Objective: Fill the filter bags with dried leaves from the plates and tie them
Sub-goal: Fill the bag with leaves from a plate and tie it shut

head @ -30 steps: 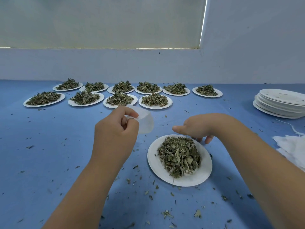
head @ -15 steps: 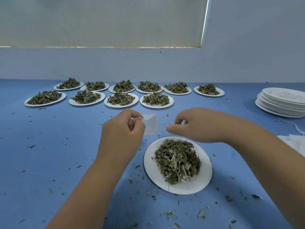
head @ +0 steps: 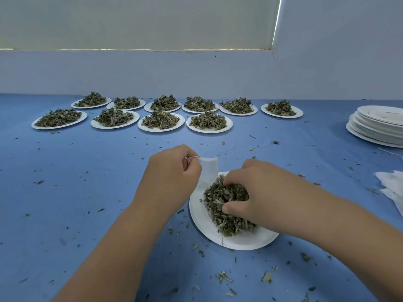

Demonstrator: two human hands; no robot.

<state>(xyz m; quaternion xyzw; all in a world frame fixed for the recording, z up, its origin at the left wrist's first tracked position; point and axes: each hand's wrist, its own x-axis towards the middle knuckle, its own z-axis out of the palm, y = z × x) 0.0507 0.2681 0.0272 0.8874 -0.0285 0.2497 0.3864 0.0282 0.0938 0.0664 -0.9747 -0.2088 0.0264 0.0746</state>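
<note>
A white paper plate (head: 202, 216) lies on the blue table in front of me with a heap of dried leaves (head: 226, 205) on it. My left hand (head: 170, 177) pinches the rim of a small white filter bag (head: 209, 168), which hangs just above the plate's far left edge. My right hand (head: 250, 192) is down on the heap, its fingers and thumb curled round a clump of leaves.
Several plates of dried leaves (head: 161, 120) stand in two rows at the back. A stack of bare white plates (head: 377, 125) is at the right, with a pile of white filter bags (head: 392, 186) nearer. Leaf crumbs litter the blue table (head: 65, 192).
My right hand dropped from above the plate's far edge onto the heap and closed on leaves. My left hand carried the bag lower and closer to the plate.
</note>
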